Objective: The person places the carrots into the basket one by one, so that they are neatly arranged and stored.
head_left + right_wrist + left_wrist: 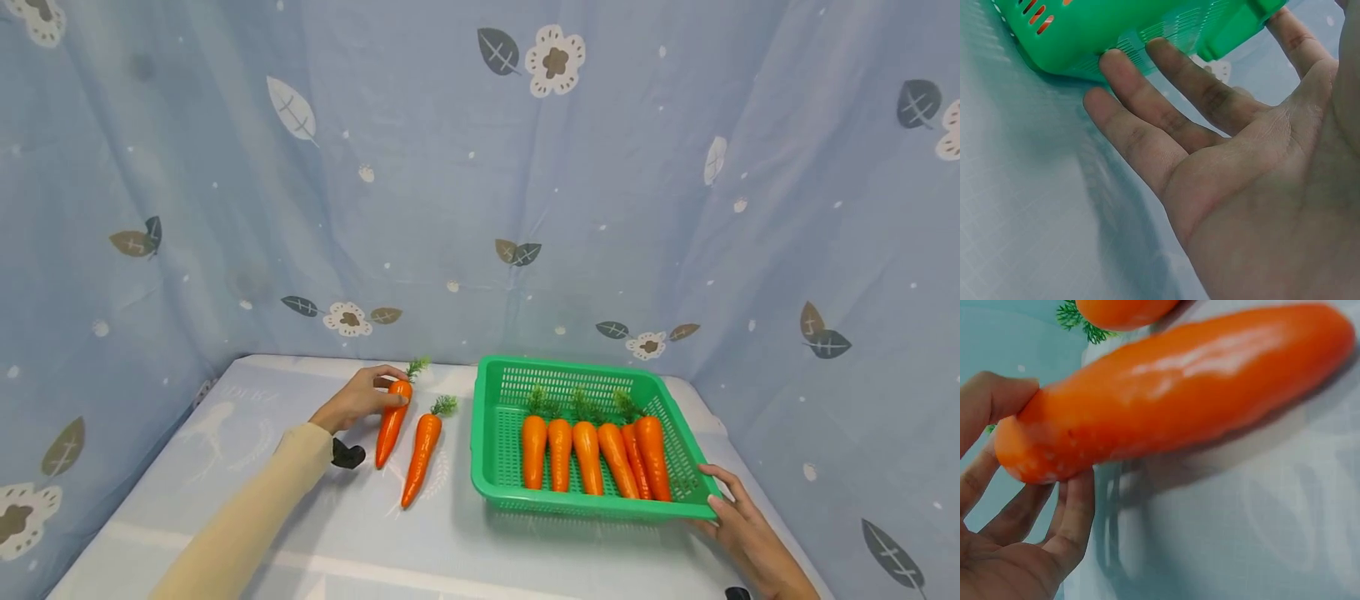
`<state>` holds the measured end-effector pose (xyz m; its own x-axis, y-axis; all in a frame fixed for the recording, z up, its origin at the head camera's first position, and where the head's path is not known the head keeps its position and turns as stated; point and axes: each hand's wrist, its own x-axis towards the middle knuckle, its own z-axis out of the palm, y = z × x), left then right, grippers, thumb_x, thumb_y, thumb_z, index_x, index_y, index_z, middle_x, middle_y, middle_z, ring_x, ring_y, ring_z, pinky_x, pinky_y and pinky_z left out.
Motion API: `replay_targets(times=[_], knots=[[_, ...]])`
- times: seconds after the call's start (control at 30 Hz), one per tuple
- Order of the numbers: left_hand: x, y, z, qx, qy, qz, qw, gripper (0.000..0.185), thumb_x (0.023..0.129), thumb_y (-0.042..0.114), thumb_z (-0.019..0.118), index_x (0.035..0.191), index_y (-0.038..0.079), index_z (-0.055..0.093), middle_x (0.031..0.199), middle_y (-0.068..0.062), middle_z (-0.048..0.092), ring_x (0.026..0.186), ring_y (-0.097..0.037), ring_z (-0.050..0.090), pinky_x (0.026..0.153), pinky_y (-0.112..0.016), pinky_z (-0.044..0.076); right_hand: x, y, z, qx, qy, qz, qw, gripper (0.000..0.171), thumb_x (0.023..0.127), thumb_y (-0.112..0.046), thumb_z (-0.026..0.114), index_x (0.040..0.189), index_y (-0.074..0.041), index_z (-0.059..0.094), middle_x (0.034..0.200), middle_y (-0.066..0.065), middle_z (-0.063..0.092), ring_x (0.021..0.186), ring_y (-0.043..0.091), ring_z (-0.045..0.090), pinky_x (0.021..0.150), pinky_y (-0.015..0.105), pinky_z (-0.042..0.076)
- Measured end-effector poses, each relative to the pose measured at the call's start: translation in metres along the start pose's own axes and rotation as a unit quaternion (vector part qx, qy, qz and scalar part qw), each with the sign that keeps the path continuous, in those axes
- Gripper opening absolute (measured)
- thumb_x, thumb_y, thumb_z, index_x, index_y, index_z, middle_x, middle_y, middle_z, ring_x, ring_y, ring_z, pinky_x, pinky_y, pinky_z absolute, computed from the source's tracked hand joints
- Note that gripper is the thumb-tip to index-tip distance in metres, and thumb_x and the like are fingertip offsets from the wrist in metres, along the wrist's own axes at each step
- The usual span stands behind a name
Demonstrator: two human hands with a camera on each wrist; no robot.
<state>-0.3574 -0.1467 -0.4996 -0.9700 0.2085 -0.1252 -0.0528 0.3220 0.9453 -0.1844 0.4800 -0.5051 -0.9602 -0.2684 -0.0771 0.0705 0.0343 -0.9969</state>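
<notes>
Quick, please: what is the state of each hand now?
Left hand: holds the orange plastic carrot at its thick end.
Right hand: open, fingers touching the green plastic basket.

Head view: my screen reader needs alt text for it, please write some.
A person's left hand grips the top of a carrot lying on a pale blue table, beside a second carrot. Their right hand touches the near corner of a green basket holding six carrots in a row.
</notes>
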Motion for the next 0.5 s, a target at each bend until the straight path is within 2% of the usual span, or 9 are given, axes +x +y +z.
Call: replay_targets(times=[0.1, 0.17, 0.33, 0.4, 0.5], knots=[[0.0005, 0.0036, -0.0014, 0.003, 0.003, 0.011, 0.9999, 0.046, 0.089, 0.010, 0.082, 0.131, 0.006, 0.064, 0.139, -0.024, 0.055, 0.104, -0.031, 0.066, 0.082, -0.039, 0.061, 0.0015, -0.0010, -0.0004, 0.003, 0.000, -0.012, 1.000, 0.047, 0.115, -0.022, 0.034, 0.160, -0.025, 0.019, 0.151, 0.006, 0.015, 0.124, 0.001, 0.057, 0.100, 0.030, 0.053], [-0.0002, 0.0058, -0.0012, 0.009, 0.004, 0.015, 0.9998, 0.044, 0.089, 0.011, 0.083, 0.129, 0.008, 0.065, 0.139, -0.023, 0.055, 0.105, -0.031, 0.065, 0.082, -0.039, 0.061, 0.0015, -0.0008, -0.0015, 0.004, -0.007, -0.018, 1.000, 0.047, 0.115, -0.021, 0.033, 0.160, -0.024, 0.018, 0.150, 0.002, 0.016, 0.124, 0.001, 0.057, 0.100, 0.030, 0.053], [-0.0026, 0.0085, -0.0001, 0.023, -0.001, 0.022, 0.9995, 0.042, 0.087, 0.015, 0.085, 0.125, 0.011, 0.066, 0.134, -0.018, 0.059, 0.112, -0.032, 0.062, 0.083, -0.038, 0.061, -0.0011, 0.0007, -0.0032, 0.008, -0.009, -0.006, 1.000, 0.048, 0.115, -0.021, 0.034, 0.160, -0.027, 0.018, 0.143, -0.017, 0.036, 0.125, 0.002, 0.058, 0.100, 0.030, 0.053], [-0.0035, 0.0088, -0.0001, 0.024, -0.004, 0.026, 0.9994, 0.043, 0.087, 0.016, 0.085, 0.125, 0.010, 0.066, 0.132, -0.017, 0.060, 0.115, -0.033, 0.060, 0.083, -0.038, 0.061, -0.0016, 0.0005, -0.0018, 0.004, 0.001, 0.004, 1.000, 0.048, 0.115, -0.023, 0.035, 0.159, -0.028, 0.018, 0.146, -0.012, 0.035, 0.124, 0.003, 0.059, 0.099, 0.030, 0.053], [-0.0053, 0.0097, -0.0010, 0.024, -0.008, 0.030, 0.9992, 0.044, 0.088, 0.016, 0.085, 0.128, 0.010, 0.066, 0.132, -0.016, 0.060, 0.115, -0.032, 0.060, 0.082, -0.037, 0.060, -0.0012, -0.0002, 0.0015, -0.006, 0.019, 0.021, 1.000, 0.050, 0.115, -0.026, 0.038, 0.160, -0.029, 0.017, 0.156, 0.007, 0.020, 0.121, 0.002, 0.059, 0.098, 0.030, 0.054]])
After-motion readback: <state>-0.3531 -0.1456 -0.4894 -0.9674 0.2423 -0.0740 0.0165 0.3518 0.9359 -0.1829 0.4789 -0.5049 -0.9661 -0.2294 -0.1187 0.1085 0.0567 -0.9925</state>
